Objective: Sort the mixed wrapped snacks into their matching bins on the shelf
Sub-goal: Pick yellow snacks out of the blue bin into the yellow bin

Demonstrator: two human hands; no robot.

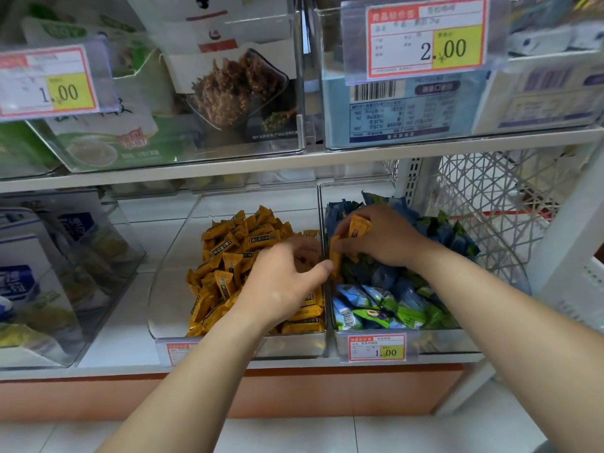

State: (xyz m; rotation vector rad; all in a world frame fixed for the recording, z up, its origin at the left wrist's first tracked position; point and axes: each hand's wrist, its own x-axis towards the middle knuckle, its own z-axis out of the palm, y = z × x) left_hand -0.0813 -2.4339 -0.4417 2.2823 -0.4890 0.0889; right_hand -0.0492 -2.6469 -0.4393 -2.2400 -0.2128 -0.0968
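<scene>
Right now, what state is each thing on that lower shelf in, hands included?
Right hand: grips orange snacks above the blue bin.
Left hand: over the orange bin, fingers blurred, grip unclear.
Orange bin: open-topped, heaped with matching snacks.
Blue bin: open-topped, full of blue and green snacks.

Two bins (183,256) side by side
</scene>
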